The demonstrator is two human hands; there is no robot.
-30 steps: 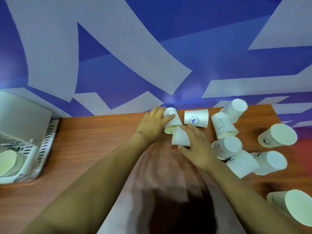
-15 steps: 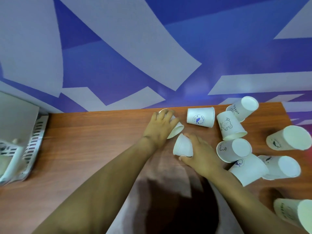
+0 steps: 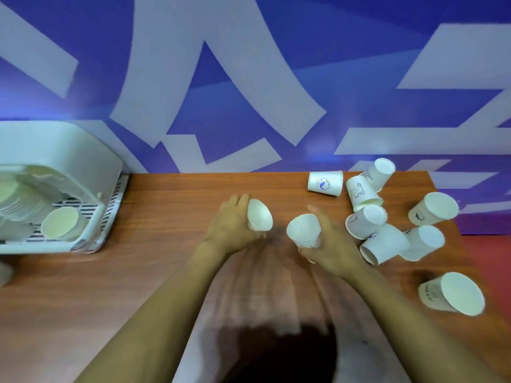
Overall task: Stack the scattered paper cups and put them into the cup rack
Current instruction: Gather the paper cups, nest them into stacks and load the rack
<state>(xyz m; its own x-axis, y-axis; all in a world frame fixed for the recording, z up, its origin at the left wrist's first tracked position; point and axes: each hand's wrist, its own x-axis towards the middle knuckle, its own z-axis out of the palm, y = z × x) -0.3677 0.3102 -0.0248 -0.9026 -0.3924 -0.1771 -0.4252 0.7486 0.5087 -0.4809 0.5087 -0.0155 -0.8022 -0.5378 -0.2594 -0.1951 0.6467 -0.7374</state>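
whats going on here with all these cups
A person is gathering paper cups off a wooden table. The left hand holds one cup and the right hand holds another, the two close together but not yet nested. Eight more loose cups lie scattered at the right end. The white cup rack at the left already has cups in it.

Staged tabletop (image 3: pixel 171 205), blue-patterned backdrop (image 3: pixel 249 78)
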